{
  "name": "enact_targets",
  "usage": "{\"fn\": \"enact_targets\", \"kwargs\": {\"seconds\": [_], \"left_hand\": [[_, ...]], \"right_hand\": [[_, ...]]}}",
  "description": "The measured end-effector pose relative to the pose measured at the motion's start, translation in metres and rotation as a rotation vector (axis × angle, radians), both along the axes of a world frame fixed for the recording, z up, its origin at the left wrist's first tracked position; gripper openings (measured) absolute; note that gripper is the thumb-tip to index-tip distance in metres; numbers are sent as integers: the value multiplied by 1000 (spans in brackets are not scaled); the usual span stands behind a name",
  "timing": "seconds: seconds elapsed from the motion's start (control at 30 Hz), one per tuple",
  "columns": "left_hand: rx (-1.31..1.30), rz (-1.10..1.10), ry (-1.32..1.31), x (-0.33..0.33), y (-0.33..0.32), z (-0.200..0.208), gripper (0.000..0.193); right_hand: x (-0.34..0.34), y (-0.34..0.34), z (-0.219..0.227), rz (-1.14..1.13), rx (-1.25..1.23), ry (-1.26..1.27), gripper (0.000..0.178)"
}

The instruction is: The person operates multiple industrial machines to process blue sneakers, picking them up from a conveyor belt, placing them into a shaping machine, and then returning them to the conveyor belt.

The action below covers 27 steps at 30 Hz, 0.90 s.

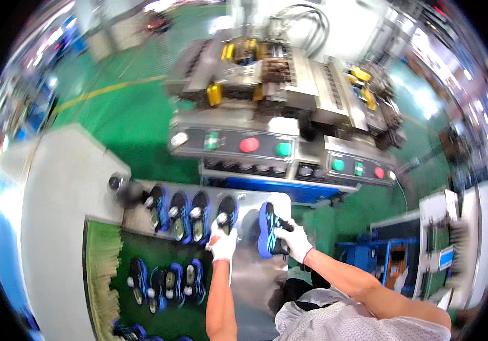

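Right fingers [289, 236] pinching wavy-soled blue shoe [264, 230]; left fingers [219, 243] touching rounded black shoe [228, 209], grip unclear; smooth metal table [258, 284] beneath.

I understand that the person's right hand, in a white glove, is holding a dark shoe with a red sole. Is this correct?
Not quite: the sole is blue, not red, as the head view shows. So the person's right hand, in a white glove, is holding a dark shoe with a blue sole.

Smooth, glossy metal tabletop [258, 284]
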<state>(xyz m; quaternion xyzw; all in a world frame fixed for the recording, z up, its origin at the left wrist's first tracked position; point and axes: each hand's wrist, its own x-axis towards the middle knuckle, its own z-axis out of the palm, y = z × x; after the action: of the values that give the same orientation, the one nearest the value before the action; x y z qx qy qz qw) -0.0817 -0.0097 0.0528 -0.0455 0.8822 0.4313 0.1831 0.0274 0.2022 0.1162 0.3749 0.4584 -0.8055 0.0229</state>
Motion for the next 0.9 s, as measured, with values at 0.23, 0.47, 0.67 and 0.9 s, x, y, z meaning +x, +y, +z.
{"fn": "enact_targets", "kwargs": {"seconds": [0.23,0.47,0.67,0.9], "left_hand": [[108,-243,-4,134,120,54,73],[-118,-787,10,229,330,170,70],[514,-1268,-244,318,534,232,69],[883,-1616,388,477,782,184,60]], "right_hand": [[136,132,80,19,253,-152,64],[318,243,139,-801,354,-83,67],[468,328,209,-1433,590,-363,70],[623,449,148,-1174,1204,-1183,65]]}}
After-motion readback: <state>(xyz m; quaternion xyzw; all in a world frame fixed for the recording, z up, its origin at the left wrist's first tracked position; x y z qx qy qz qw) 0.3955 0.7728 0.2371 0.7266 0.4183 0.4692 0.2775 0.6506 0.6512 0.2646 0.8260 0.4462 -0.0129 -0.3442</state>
